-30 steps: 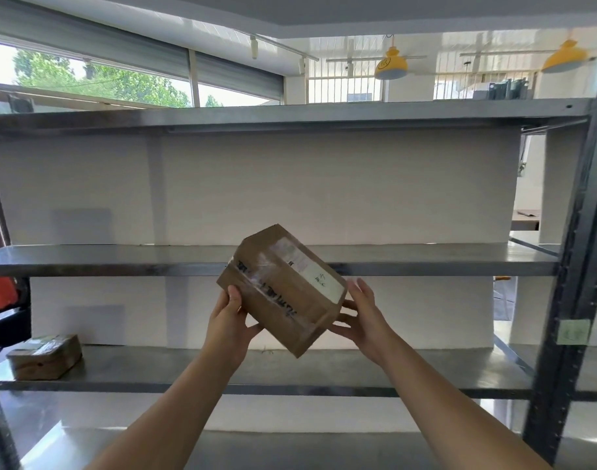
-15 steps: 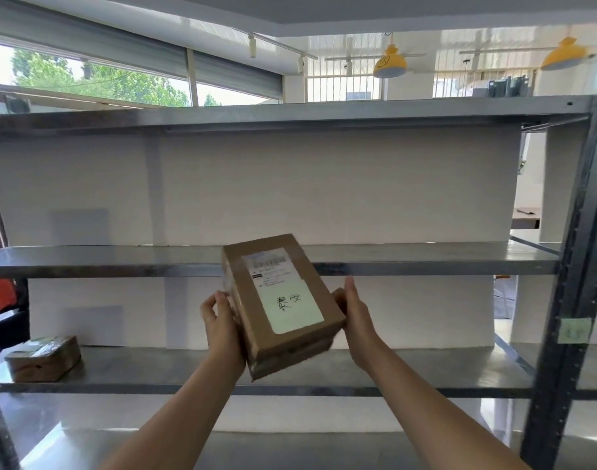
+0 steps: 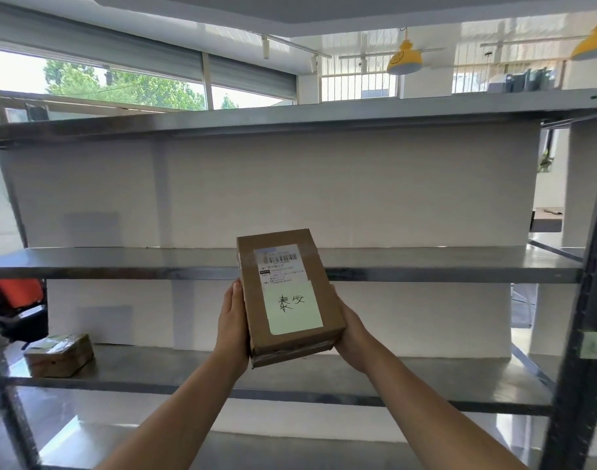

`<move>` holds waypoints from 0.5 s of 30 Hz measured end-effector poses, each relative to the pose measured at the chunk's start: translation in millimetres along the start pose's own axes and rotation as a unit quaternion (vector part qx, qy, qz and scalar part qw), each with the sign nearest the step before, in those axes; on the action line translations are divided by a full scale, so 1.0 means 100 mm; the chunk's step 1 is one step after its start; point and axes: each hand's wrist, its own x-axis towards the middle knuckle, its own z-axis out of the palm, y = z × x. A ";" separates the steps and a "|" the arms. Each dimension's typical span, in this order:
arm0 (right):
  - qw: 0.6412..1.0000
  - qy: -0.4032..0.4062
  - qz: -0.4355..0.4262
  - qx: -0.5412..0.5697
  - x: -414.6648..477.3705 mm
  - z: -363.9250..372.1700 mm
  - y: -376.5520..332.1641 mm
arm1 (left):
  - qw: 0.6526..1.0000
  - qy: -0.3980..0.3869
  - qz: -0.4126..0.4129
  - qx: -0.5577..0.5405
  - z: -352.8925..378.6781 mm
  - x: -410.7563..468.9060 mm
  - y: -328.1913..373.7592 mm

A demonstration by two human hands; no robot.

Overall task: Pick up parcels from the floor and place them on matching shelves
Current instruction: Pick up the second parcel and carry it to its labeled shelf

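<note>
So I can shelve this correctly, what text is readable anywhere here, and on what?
"泰安": handwritten on the pale green note stuck on the held parcel.
Shipping label: barcode and print too small to read.
Green tag on the rack post: blurred, unreadable.
Shelved parcel: nothing legible.

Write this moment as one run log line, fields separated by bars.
phase: label check | parcel: held by left hand and right hand, label facing camera | shelves: one other box on lower shelf
</note>
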 end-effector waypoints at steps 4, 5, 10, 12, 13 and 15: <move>1.000 -0.006 0.003 0.026 0.15 -0.02 -0.17 | 0.999 0.020 -0.016 -0.028 0.06 0.07 0.01; 1.000 -0.014 0.001 0.025 0.20 -0.02 -0.20 | 0.999 0.021 -0.021 -0.042 0.06 0.08 0.03; 0.997 -0.070 0.013 0.034 0.41 0.06 -0.22 | 0.997 0.008 -0.016 -0.077 0.03 0.08 0.15; 0.994 -0.091 0.020 0.048 0.49 0.13 -0.18 | 0.997 0.026 0.002 -0.066 -0.03 0.06 0.18; 0.993 -0.102 0.026 0.057 0.52 0.18 -0.16 | 0.997 0.043 0.003 -0.061 -0.06 0.04 0.20; 0.989 -0.124 0.040 0.071 0.59 0.28 -0.09 | 0.995 0.085 0.006 -0.056 -0.18 -0.01 0.22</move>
